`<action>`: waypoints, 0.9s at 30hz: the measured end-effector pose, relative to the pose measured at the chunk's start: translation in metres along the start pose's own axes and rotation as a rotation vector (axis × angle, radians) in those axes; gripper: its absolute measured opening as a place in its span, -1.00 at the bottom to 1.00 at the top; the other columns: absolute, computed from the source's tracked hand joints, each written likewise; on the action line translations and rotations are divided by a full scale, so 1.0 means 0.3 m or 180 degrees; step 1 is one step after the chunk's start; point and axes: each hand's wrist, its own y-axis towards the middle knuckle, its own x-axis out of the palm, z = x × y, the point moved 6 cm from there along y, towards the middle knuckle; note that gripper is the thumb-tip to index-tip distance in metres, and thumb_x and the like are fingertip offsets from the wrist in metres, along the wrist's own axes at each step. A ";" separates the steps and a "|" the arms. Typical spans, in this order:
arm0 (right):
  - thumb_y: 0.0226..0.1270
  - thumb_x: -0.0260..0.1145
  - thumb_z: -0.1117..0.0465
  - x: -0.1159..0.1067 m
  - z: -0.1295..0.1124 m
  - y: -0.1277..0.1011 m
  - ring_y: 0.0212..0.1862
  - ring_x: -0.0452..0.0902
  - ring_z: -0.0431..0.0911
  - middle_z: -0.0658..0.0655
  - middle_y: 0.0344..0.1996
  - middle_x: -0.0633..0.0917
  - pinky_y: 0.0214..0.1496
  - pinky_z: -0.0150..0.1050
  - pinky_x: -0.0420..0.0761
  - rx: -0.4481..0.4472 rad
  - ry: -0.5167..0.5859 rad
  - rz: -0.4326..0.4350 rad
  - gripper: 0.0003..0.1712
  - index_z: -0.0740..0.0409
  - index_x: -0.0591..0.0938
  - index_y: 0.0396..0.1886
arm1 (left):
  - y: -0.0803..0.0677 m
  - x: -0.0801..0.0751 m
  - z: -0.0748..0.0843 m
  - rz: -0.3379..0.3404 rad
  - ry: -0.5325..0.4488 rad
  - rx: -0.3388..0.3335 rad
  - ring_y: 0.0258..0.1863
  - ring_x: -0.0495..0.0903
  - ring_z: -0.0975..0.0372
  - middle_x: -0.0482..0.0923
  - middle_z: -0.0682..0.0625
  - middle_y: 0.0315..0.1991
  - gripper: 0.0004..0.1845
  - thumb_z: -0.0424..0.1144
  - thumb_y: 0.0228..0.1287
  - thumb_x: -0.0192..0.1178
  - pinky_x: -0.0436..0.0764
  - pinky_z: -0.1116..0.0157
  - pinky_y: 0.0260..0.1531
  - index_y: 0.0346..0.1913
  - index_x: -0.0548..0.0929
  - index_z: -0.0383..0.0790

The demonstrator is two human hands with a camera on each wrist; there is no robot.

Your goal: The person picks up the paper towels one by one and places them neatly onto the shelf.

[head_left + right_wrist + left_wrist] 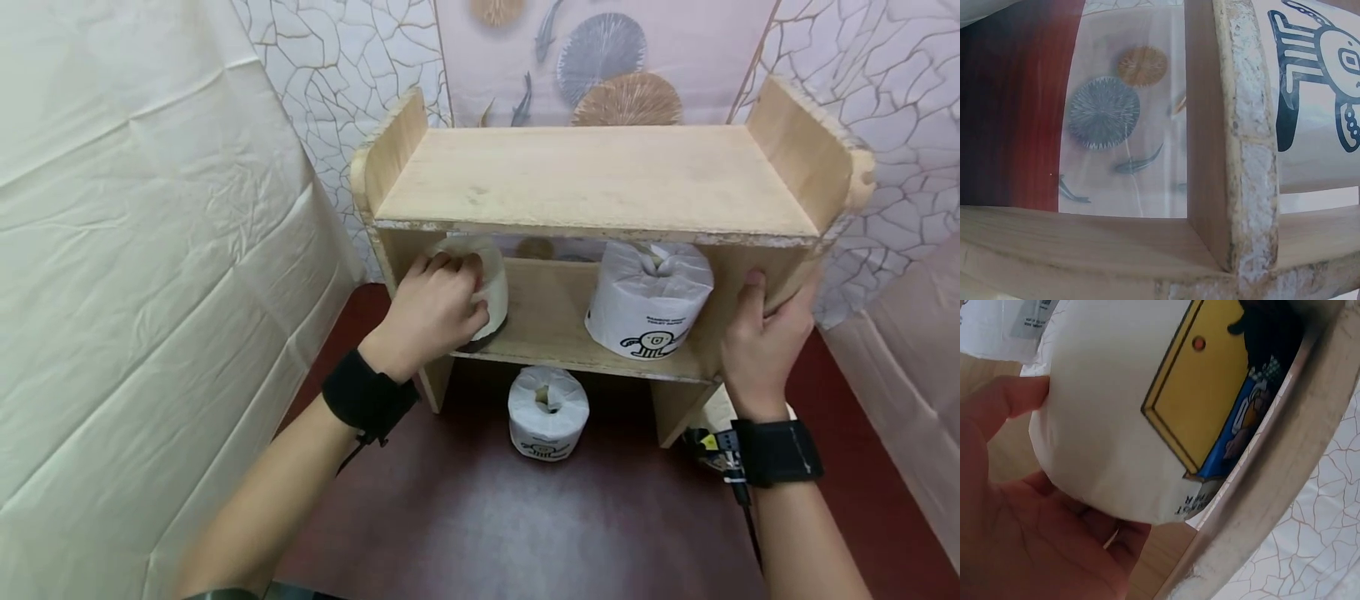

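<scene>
Gripped at centre-left of the head view: a wrapped toilet paper roll [480, 279] at the left end of the wooden shelf unit's [592, 179] lower shelf, left hand [431, 312] curled around its side. Likely light, soft, with slippery wrapping; best held around the girth. Right hand [765, 337] clasped on the unit's right side panel. Second roll [648, 296] on the same shelf, third [547, 412] on the floor below.

head: above, facing down at shelf [600, 179] | wrists: close-up | shared: shelf
</scene>
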 end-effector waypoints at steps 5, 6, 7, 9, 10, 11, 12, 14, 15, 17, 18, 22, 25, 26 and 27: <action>0.57 0.17 0.19 0.000 0.013 -0.018 -0.03 0.55 -0.15 -0.12 -0.07 0.62 0.04 -0.35 0.44 -0.0018 -0.0012 -0.0036 -0.49 -0.02 0.50 0.46 | -0.028 0.006 0.012 0.0215 0.0186 0.0005 -0.15 0.59 -0.10 0.60 -0.15 -0.26 -0.86 -0.25 0.29 0.25 0.53 0.00 -0.14 -0.20 0.58 -0.25; 0.58 0.17 0.18 -0.001 0.014 -0.019 -0.03 0.56 -0.15 -0.13 -0.07 0.62 0.03 -0.35 0.44 -0.0045 -0.0018 -0.0048 -0.50 -0.03 0.51 0.46 | -0.031 0.005 0.013 0.0252 0.0241 -0.0006 -0.14 0.59 -0.10 0.61 -0.16 -0.23 -0.84 -0.23 0.28 0.26 0.53 0.01 -0.15 -0.20 0.59 -0.25; 0.58 0.18 0.17 -0.002 0.016 -0.020 -0.03 0.57 -0.15 -0.14 -0.07 0.62 0.02 -0.34 0.45 -0.0089 -0.0020 -0.0062 -0.50 -0.04 0.51 0.46 | -0.033 0.004 0.015 0.0283 0.0292 -0.0027 -0.13 0.59 -0.10 0.62 -0.16 -0.20 -0.82 -0.20 0.27 0.28 0.53 0.01 -0.14 -0.19 0.59 -0.24; 0.58 0.18 0.15 -0.003 0.018 -0.020 -0.03 0.57 -0.15 -0.16 -0.06 0.62 0.01 -0.34 0.45 -0.0164 -0.0023 -0.0092 -0.49 -0.05 0.50 0.47 | -0.031 0.002 0.017 0.0331 0.0376 -0.0093 -0.12 0.60 -0.09 0.63 -0.15 -0.20 -0.75 -0.10 0.30 0.31 0.53 0.01 -0.15 -0.19 0.59 -0.23; 0.59 0.18 0.14 -0.002 0.019 -0.020 -0.03 0.57 -0.15 -0.16 -0.06 0.62 0.01 -0.34 0.45 -0.0191 -0.0030 -0.0104 -0.49 -0.05 0.50 0.47 | -0.027 0.000 0.018 0.0374 0.0400 -0.0132 -0.14 0.61 -0.08 0.63 -0.14 -0.22 -0.70 -0.04 0.32 0.32 0.53 0.00 -0.17 -0.19 0.60 -0.24; 0.59 0.18 0.14 -0.003 0.020 -0.020 -0.03 0.58 -0.14 -0.16 -0.06 0.62 0.01 -0.34 0.46 -0.0211 -0.0041 -0.0112 -0.49 -0.04 0.50 0.47 | -0.022 -0.001 0.019 0.0418 0.0412 -0.0174 -0.17 0.62 -0.07 0.64 -0.14 -0.25 -0.65 0.01 0.34 0.33 0.53 0.01 -0.20 -0.19 0.61 -0.24; 0.59 0.18 0.13 -0.003 0.021 -0.019 -0.02 0.58 -0.14 -0.16 -0.05 0.62 0.01 -0.34 0.46 -0.0217 -0.0038 -0.0115 -0.49 -0.04 0.50 0.47 | -0.015 -0.002 0.019 0.0467 0.0407 -0.0224 -0.19 0.63 -0.07 0.65 -0.14 -0.26 -0.61 0.06 0.35 0.35 0.54 0.01 -0.23 -0.18 0.62 -0.25; 0.58 0.18 0.14 -0.004 0.023 -0.015 -0.01 0.58 -0.13 -0.15 -0.04 0.63 0.03 -0.33 0.47 -0.0213 -0.0014 -0.0098 -0.49 -0.03 0.50 0.47 | 0.002 -0.002 0.020 0.0536 0.0359 -0.0334 -0.24 0.64 -0.06 0.66 -0.15 -0.29 -0.53 0.14 0.37 0.36 0.56 0.02 -0.29 -0.16 0.63 -0.27; 0.58 0.18 0.15 -0.005 0.023 -0.013 -0.01 0.58 -0.12 -0.14 -0.04 0.64 0.04 -0.33 0.47 -0.0202 0.0001 -0.0087 -0.49 -0.03 0.50 0.47 | 0.011 -0.003 0.020 0.0578 0.0339 -0.0389 -0.28 0.64 -0.06 0.66 -0.16 -0.31 -0.51 0.15 0.37 0.36 0.57 0.03 -0.33 -0.15 0.64 -0.29; 0.57 0.17 0.16 -0.005 0.021 -0.009 0.01 0.58 -0.11 -0.12 -0.01 0.65 0.06 -0.33 0.48 -0.0206 0.0008 -0.0080 -0.47 -0.01 0.48 0.49 | 0.027 -0.002 0.021 0.0635 0.0338 -0.0507 -0.29 0.64 -0.07 0.69 -0.19 -0.28 -0.49 0.16 0.38 0.37 0.60 0.03 -0.35 -0.13 0.66 -0.31; 0.57 0.17 0.17 -0.004 0.020 -0.007 0.02 0.58 -0.10 -0.10 0.00 0.65 0.07 -0.32 0.48 -0.0206 0.0027 -0.0081 -0.46 0.00 0.47 0.50 | 0.034 -0.002 0.022 0.0659 0.0359 -0.0569 -0.29 0.64 -0.07 0.69 -0.19 -0.26 -0.47 0.18 0.38 0.36 0.60 0.03 -0.35 -0.13 0.66 -0.31; 0.56 0.16 0.23 0.000 0.014 -0.003 0.03 0.57 -0.09 -0.08 0.02 0.65 0.11 -0.31 0.47 -0.0154 0.0107 -0.0061 -0.44 0.04 0.45 0.51 | 0.054 0.003 0.035 0.0723 0.0542 -0.0776 -0.21 0.66 -0.11 0.72 -0.23 -0.19 -0.37 0.28 0.37 0.33 0.61 -0.01 -0.27 -0.07 0.68 -0.34; 0.53 0.16 0.28 0.004 0.003 0.000 0.06 0.56 -0.08 -0.08 0.02 0.64 0.15 -0.30 0.47 -0.0081 0.0178 0.0001 -0.45 0.07 0.47 0.48 | 0.065 0.005 0.049 0.0816 0.0730 -0.0885 -0.20 0.67 -0.11 0.73 -0.23 -0.19 -0.34 0.31 0.38 0.30 0.60 0.00 -0.28 -0.09 0.70 -0.34; 0.53 0.15 0.29 0.006 -0.003 0.000 0.07 0.55 -0.08 -0.08 0.03 0.64 0.16 -0.30 0.47 -0.0064 0.0186 0.0013 -0.44 0.08 0.47 0.48 | 0.067 0.004 0.054 0.0860 0.0810 -0.0920 -0.22 0.68 -0.10 0.73 -0.22 -0.22 -0.36 0.31 0.38 0.29 0.60 0.01 -0.30 -0.14 0.71 -0.33; 0.53 0.14 0.30 0.009 -0.011 0.001 0.07 0.55 -0.07 -0.07 0.04 0.63 0.16 -0.30 0.46 -0.0051 0.0189 0.0018 -0.44 0.09 0.47 0.49 | 0.069 0.004 0.057 0.0896 0.0893 -0.0963 -0.25 0.68 -0.08 0.73 -0.20 -0.25 -0.36 0.32 0.39 0.28 0.60 0.03 -0.33 -0.18 0.71 -0.32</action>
